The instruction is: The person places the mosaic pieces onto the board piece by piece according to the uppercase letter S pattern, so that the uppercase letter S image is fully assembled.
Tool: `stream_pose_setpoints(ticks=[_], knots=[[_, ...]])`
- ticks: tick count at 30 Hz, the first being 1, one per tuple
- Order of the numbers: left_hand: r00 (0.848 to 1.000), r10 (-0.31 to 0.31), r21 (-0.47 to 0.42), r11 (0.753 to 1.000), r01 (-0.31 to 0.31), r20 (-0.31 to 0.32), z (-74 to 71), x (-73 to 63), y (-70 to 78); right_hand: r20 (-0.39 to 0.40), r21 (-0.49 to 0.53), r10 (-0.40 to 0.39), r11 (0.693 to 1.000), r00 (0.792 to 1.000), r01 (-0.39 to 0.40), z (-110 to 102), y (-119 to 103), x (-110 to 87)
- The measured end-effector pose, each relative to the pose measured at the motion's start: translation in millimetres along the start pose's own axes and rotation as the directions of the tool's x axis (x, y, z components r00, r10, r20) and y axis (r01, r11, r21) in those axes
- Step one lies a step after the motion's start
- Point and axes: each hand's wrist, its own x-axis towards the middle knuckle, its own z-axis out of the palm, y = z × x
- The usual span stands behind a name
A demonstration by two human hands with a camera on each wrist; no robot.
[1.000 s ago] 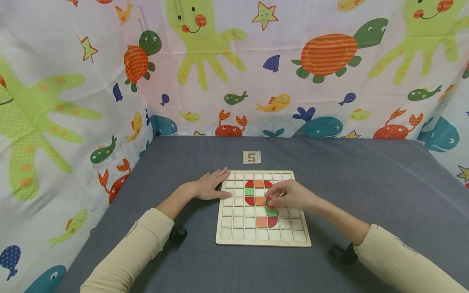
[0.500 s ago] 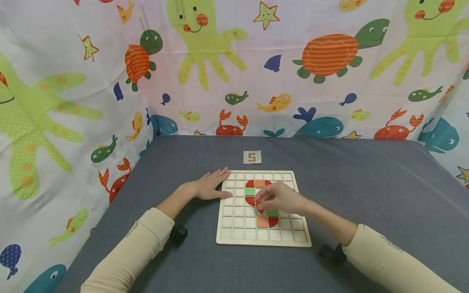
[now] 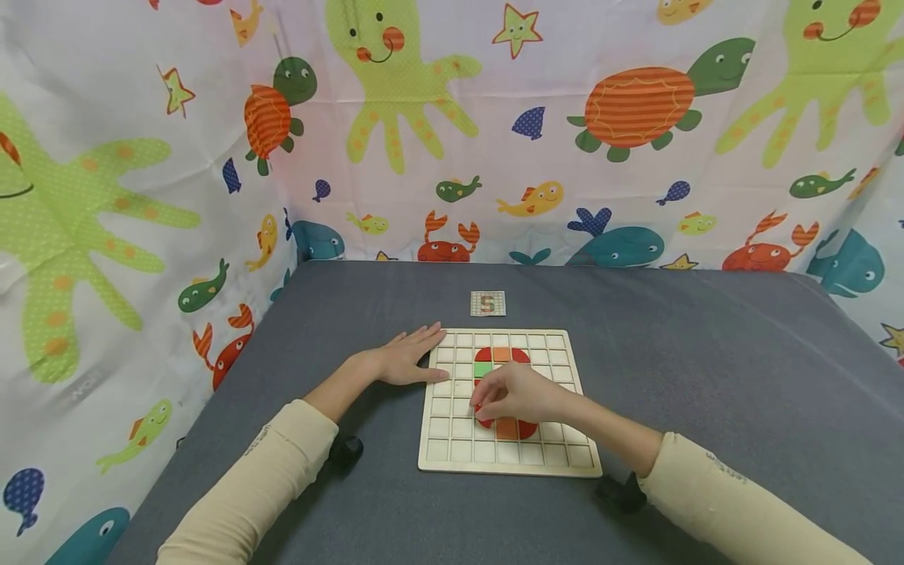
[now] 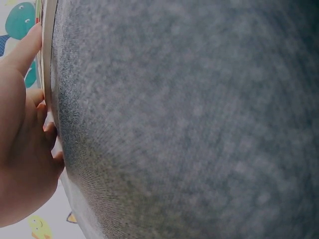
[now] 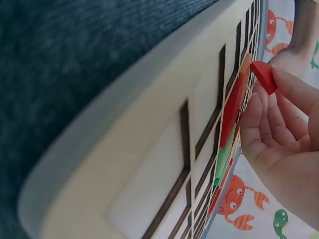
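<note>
A wooden grid board [image 3: 452,450] lies flat on the table. My left hand [image 3: 406,359] rests on its left edge, fingers spread, thumb lying over the outer squares. Over the lower middle, my right hand [image 3: 521,394] pinches a red quarter-circle tile [image 5: 264,77] between thumb and fingers, tilted just above the grid. An orange tile [image 3: 507,428] and another red rounded tile [image 3: 527,429] sit in squares just below this hand. Higher up are a green tile [image 3: 483,369] and an orange tile [image 3: 501,355] between red corner tiles. The right hand hides the middle tiles.
A small pattern card [image 3: 488,304] with an S-like figure lies behind the board. Dark grey cloth [image 3: 678,353] covers the table. A curtain printed with sea animals [image 3: 636,184] stands along the back and sides.
My right hand has moved left and slightly toward me across the board, carrying the red quarter-circle tile. The left hand has stayed on the board's edge.
</note>
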Motion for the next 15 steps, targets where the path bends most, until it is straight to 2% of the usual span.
stream_pose_setpoints(ticks=[8,12,15], knots=[[1.0,-0.007,-0.003,1.0,0.007,-0.003,1.1,1.3,-0.1,0.04,-0.033,-0.022,0.999,0.999,0.023,2.9,1.0,3.5],[1.0,-0.011,-0.002,1.0,0.011,-0.003,1.8,1.9,-1.2,0.036,-0.062,-0.06,0.996,0.998,0.062,3.7,1.8,3.0],[1.0,-0.009,-0.001,1.0,0.009,-0.005,1.6,1.2,-0.7,0.024,-0.084,-0.059,0.995,0.998,0.061,4.5,1.8,2.5]])
